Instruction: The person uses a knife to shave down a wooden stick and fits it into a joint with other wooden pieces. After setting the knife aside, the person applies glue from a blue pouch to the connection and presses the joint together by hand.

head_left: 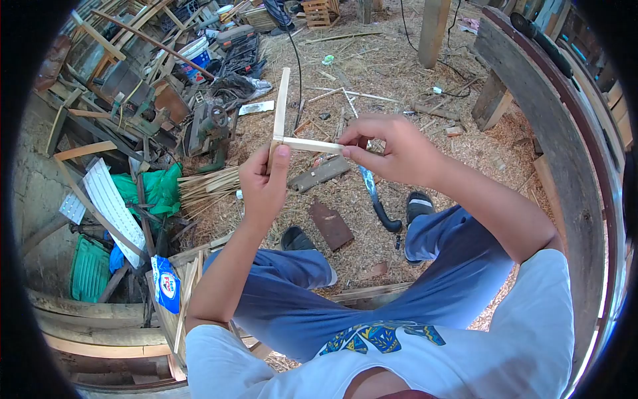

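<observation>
Two pale wood strips meet at a joint near the centre of the head view. My left hand [264, 179] is closed round the lower end of the upright strip [281, 103], its thumb just below the joint. From there the side strip [311, 145] runs to the right. My right hand [392, 151] pinches the right end of that side strip between thumb and fingers. Below the hands, a grey board piece [320, 174] and a rusty brown plate [330, 225] lie on the shavings between my feet.
A saw or umbrella-like tool with a black curved handle [387, 218] lies near my right foot. At the left are thin sticks [211, 189], a green bag [154, 189] and a blue packet [166, 284]. A curved plank [565, 126] borders the right. A wooden post [433, 33] stands ahead.
</observation>
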